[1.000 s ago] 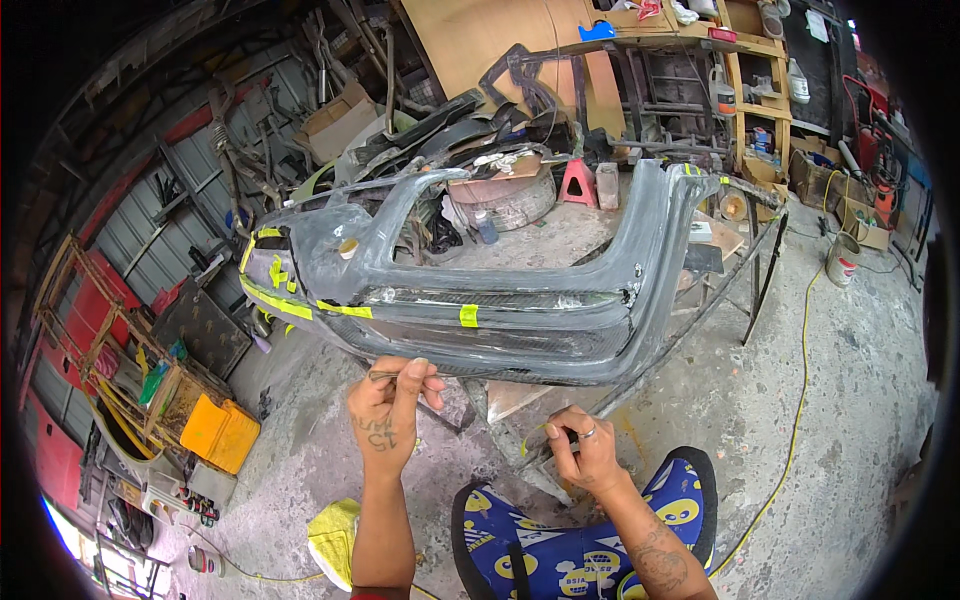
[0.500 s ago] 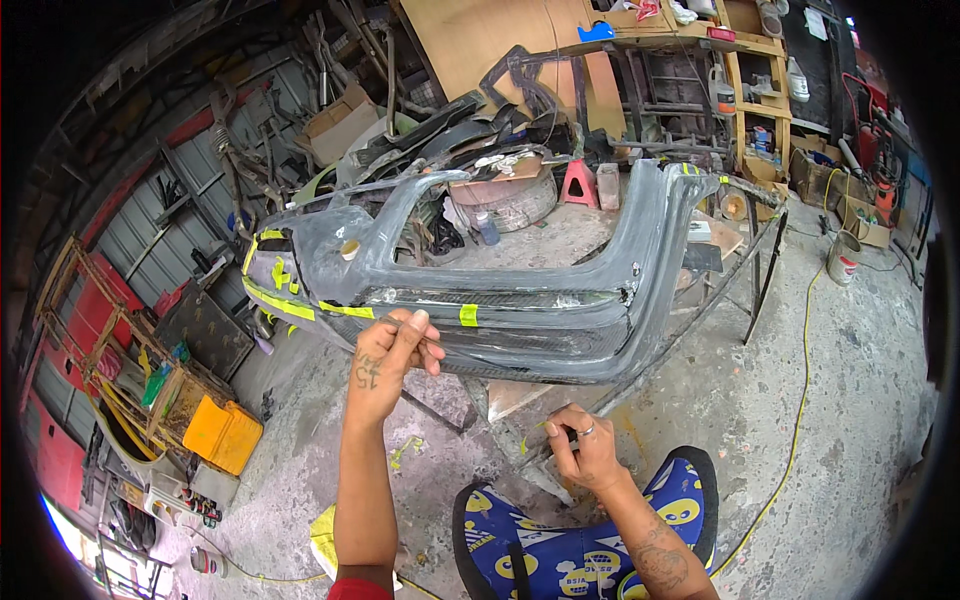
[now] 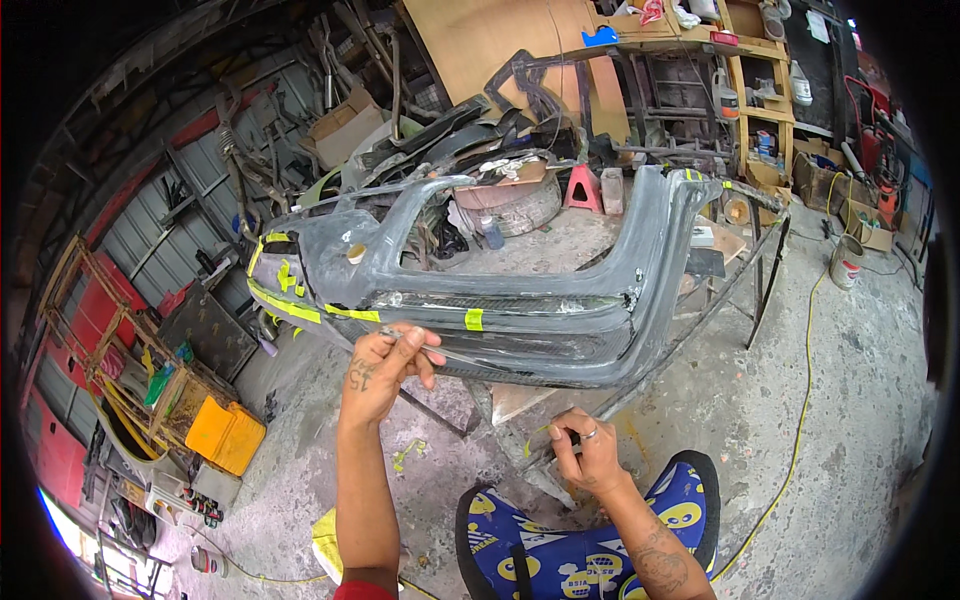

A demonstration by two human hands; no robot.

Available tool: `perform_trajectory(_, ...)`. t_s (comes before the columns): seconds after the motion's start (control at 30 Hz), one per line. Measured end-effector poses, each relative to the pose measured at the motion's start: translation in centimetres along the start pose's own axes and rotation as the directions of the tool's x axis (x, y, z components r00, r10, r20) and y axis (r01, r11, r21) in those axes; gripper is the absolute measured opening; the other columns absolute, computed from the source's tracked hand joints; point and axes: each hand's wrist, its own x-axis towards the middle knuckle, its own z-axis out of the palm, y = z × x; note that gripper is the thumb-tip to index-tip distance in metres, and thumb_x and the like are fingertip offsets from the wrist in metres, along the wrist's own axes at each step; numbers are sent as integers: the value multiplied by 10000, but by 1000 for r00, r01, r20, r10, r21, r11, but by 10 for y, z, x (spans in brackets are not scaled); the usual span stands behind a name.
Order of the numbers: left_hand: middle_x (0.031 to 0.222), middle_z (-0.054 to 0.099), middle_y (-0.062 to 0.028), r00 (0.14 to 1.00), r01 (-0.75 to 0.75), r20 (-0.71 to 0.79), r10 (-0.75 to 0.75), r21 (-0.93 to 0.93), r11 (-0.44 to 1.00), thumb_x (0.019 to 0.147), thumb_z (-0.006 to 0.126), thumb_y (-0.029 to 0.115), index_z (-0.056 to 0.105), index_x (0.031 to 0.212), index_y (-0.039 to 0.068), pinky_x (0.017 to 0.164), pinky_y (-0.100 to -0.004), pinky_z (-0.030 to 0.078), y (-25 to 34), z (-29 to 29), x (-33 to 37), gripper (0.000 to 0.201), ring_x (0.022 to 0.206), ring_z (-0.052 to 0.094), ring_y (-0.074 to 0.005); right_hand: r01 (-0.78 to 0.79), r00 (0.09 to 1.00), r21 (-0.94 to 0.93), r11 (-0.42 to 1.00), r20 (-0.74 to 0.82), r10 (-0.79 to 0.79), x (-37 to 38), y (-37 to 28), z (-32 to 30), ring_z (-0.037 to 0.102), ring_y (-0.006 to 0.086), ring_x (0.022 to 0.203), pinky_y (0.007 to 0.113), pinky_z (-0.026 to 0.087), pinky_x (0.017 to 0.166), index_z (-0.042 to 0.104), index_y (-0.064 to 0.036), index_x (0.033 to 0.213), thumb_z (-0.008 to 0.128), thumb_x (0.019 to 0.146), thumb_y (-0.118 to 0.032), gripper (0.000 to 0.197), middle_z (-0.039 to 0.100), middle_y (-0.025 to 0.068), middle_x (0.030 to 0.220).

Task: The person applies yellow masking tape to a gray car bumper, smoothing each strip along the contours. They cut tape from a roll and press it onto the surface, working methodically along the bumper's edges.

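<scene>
Grey and slender, a thin strip point(image 3: 458, 356) is pinched between thumb and fingers of the person's left hand point(image 3: 378, 375), reaching out to the right. The right hand point(image 3: 590, 458), well apart from it and lower, has its fingers curled in by the thumb; whether they grip anything cannot be told. A yellow-green tape curl point(image 3: 534, 441) shows just beside that thumb.

Beyond the hands lies the grey vehicle body panel point(image 3: 500, 283). The left hand overlaps its lower edge in the view; contact cannot be made out. The panel's long sill bends up into a pillar at the right, edging a broad opening. Bare concrete floor point(image 3: 855, 400) gives open room to the right, crossed by a yellow hose point(image 3: 803, 400); leftward, an orange-yellow container point(image 3: 226, 436) narrows the space. Blue printed cloth point(image 3: 590, 545) with black edging sits close below the right hand.

Compared with one second ago, the left hand is higher, and tape scraps point(image 3: 407, 456) on the floor show more fully beside its forearm. The right hand has barely moved.
</scene>
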Motion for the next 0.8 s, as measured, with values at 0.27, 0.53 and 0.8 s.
perform_trajectory(0.27,909,755,-178,874,-357,-415,253,-195,914,1056,704,229,731,1103,-63,573,-301,522,-4,-24,-16,297,614,623,-163,15,1000,-15,1000,-9,-15,-1,-2,1,623,267,534,367,485,502,543,-83,1072,699,930,15,233,684,86,782)
perform_trajectory(0.53,1036,767,-176,738,-444,-571,359,-11,896,1086,643,244,701,1203,-61,619,-289,513,24,-44,-12,331,641,607,-140,4,1000,14,1000,-11,-4,-6,3,3,632,264,535,354,483,503,553,-67,1053,682,935,19,195,666,106,753)
perform_trajectory(0.8,1007,764,-154,677,-408,-629,381,111,906,1066,673,190,679,1161,-8,621,-282,512,34,-64,-14,220,640,603,-131,-30,1000,18,999,-5,30,-8,3,1,652,260,555,355,499,515,558,-64,1070,685,933,23,206,675,109,766)
